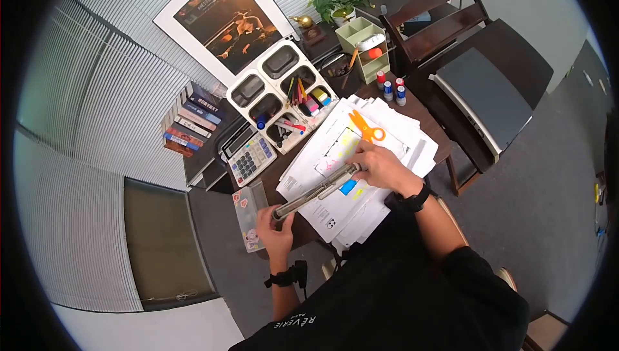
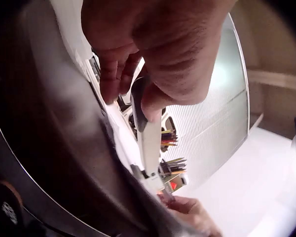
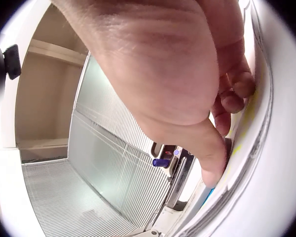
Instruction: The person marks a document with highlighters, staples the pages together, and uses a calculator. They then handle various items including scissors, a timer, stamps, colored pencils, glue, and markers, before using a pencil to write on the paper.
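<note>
Both hands hold a long, narrow grey-and-white bar-shaped object point(image 1: 314, 197) by its ends, above the desk and overlapping the papers in the head view; its kind I cannot tell. At the lower-left end, the left hand point(image 1: 275, 232) grips it, and the left wrist view shows the thumb against its dark rounded tip point(image 2: 138, 101). The right hand point(image 1: 385, 169) pinches the far end. White printed sheets point(image 1: 303, 177) with yellow, pink and blue marks lie in a loose stack. Orange scissors point(image 1: 366, 129) rest on these sheets beyond the right hand.
A white compartment tray point(image 1: 263, 65) with pens and markers stands behind the papers, beside a calculator point(image 1: 252, 159). A clear stickered case point(image 1: 245, 219) lies at the desk's left edge. Several red- and blue-capped bottles point(image 1: 400, 96) stand right, near a wooden chair point(image 1: 445, 61).
</note>
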{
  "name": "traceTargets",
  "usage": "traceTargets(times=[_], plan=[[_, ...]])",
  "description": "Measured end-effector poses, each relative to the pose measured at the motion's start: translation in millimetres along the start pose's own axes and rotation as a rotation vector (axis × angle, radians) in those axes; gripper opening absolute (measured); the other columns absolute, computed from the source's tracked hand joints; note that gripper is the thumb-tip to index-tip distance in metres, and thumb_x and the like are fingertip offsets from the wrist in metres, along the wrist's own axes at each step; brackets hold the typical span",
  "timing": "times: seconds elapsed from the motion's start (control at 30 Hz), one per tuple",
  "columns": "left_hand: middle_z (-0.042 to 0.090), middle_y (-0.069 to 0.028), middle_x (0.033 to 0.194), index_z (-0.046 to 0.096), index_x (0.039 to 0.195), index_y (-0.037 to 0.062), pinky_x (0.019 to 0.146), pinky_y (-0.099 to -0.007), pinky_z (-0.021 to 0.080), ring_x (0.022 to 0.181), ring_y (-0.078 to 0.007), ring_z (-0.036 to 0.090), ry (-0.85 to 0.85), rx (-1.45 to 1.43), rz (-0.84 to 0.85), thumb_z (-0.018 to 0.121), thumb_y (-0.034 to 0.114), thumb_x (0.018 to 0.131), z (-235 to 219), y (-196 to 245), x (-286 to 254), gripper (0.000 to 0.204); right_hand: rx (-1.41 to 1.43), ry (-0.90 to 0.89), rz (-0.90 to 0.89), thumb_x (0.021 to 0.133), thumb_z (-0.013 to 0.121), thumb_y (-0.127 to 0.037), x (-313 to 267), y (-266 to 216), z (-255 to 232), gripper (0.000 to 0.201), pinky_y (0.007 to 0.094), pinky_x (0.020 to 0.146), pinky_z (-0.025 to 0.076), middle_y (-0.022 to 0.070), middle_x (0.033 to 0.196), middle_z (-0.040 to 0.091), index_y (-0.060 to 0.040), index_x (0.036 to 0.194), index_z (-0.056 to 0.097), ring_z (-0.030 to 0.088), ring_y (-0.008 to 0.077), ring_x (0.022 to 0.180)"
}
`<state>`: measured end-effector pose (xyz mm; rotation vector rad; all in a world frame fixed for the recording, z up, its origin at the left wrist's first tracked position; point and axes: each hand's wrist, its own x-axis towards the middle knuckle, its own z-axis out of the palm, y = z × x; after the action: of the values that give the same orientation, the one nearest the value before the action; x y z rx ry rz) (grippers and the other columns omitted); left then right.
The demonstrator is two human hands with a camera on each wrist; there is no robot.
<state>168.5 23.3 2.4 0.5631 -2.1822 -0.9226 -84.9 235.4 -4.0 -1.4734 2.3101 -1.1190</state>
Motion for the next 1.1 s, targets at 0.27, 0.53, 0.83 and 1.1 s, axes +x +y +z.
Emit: traceTargets(times=[0.27,0.53,0.83,1.1], plan=[[0.057,-0.0116,0.085,0.069,0.101,-0.003,0.06,-0.0391,0.047,0.074,-0.0291,0.061,-0.191,0.413,0.076,0.087,0.022,0.076,-13,-1,-17,0.04,-0.093,-0.011,0.04,0.078,0.079,-0.011,5,-8,0,0.044,0.0416,0.082,0.054,0.013,0.103,0.063,-0.0112,0.121,0.071,0.066,0.0328,0.096],[0.06,-0.0103,0.088,0.068,0.117,-0.0027,0.066,-0.0344,0.05,0.078,-0.0225,0.064,-0.157,0.373,-0.047,0.085,0.017,0.079,-13,8,-20,0.047,-0.08,-0.039,0.03,0.08,0.078,-0.012,5,-7,-6,0.04,0.0426,0.084,0.054,0.0144,0.099,0.066,-0.0097,0.119,0.071,0.067,0.0337,0.096],[0.066,-0.0083,0.101,0.063,0.116,-0.0093,0.074,-0.026,0.054,0.088,-0.014,0.066,-0.051,-0.426,-0.247,0.074,-0.004,0.086,15,-1,-17,0.033,-0.037,-0.036,0.003,0.081,0.076,-0.011,2,-9,-21,0.037,0.0428,0.081,0.054,0.0153,0.099,0.066,-0.0051,0.117,0.07,0.067,0.0353,0.092],[0.065,-0.0105,0.106,0.054,0.125,-0.0062,0.075,-0.0271,0.053,0.087,-0.0146,0.064,0.077,-0.596,-0.148,0.067,-0.001,0.093,54,13,-13,0.035,-0.263,0.31,0.162,0.08,0.081,-0.024,-1,6,-45,0.034,0.0433,0.071,0.055,0.0126,0.097,0.066,-0.0049,0.107,0.072,0.068,0.033,0.079]])
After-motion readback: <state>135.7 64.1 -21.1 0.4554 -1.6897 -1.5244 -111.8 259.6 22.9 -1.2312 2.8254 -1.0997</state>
